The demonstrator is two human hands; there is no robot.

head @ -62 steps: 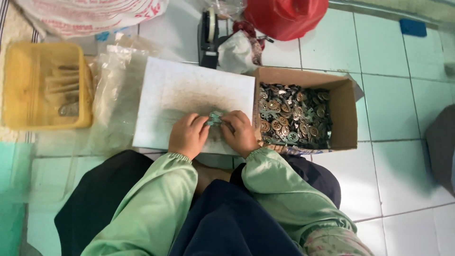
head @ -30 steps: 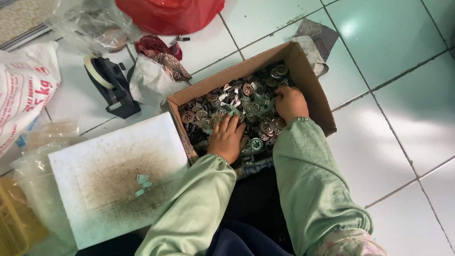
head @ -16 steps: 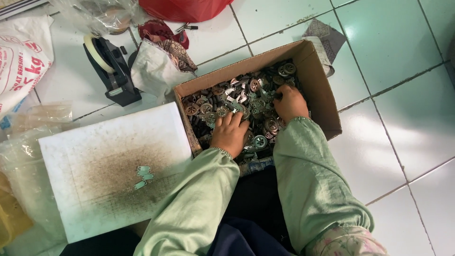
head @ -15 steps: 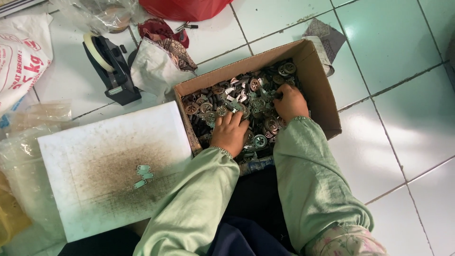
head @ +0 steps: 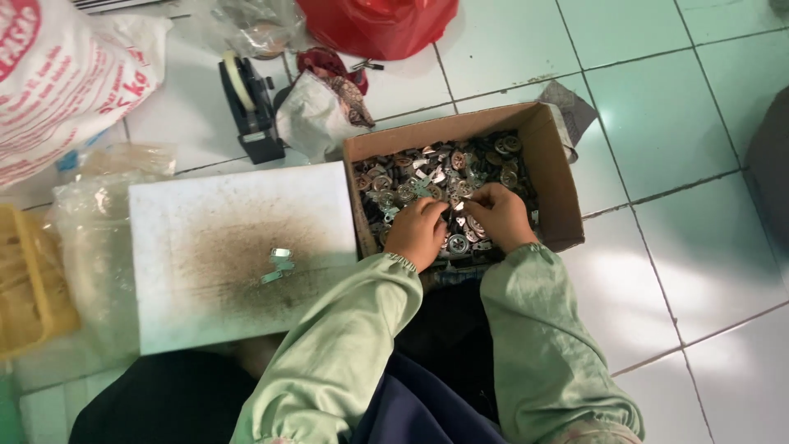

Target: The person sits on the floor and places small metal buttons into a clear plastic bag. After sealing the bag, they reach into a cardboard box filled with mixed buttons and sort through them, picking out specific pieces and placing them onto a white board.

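Yellow tray cut off left

A black tape dispenser stands by a red bag (tiled floor), white sack left.

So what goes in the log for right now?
left hand: in cardboard box on metal parts | right hand: same | white board: small pieces

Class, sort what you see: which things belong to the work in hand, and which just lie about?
In use: left hand, right hand, box, metal parts, white board.
Lying about: tape dispenser, red bag, sack, yellow tray.
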